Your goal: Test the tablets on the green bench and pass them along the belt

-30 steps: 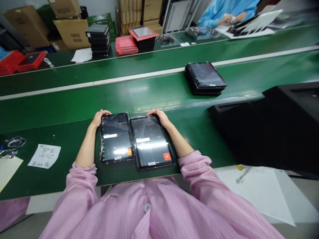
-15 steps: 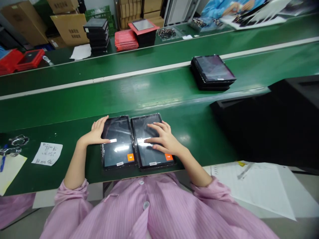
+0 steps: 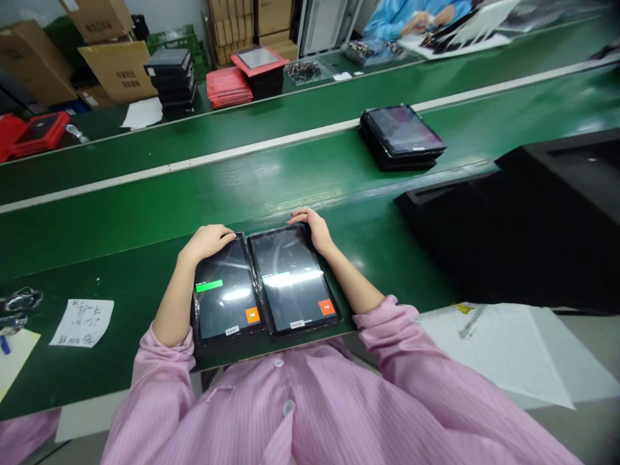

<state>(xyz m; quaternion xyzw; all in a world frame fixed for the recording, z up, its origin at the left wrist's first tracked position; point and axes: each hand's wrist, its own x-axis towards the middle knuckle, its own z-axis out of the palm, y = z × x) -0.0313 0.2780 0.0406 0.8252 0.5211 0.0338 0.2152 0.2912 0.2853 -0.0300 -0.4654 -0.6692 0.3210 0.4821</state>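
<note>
Two black tablets lie side by side on the green bench in front of me, both wrapped in clear film. The left tablet (image 3: 223, 294) shows a green bar and an orange button; the right tablet (image 3: 292, 282) shows an orange button. My left hand (image 3: 207, 240) curls over the far top edge of the left tablet. My right hand (image 3: 310, 227) grips the far top right corner of the right tablet, fingers bent round the edge.
A stack of black tablets (image 3: 402, 137) rests on the green conveyor (image 3: 145, 200) to the far right. A large black box (image 3: 523, 219) stands at my right. A handwritten note (image 3: 82, 321) lies at left, white sheets (image 3: 504, 349) at right. Another person's hands (image 3: 429, 19) work far off.
Both hands left the screens, where their fingers lay flat, and went back to the far edges of the tablets. The left screen's bar has turned from white to green.
</note>
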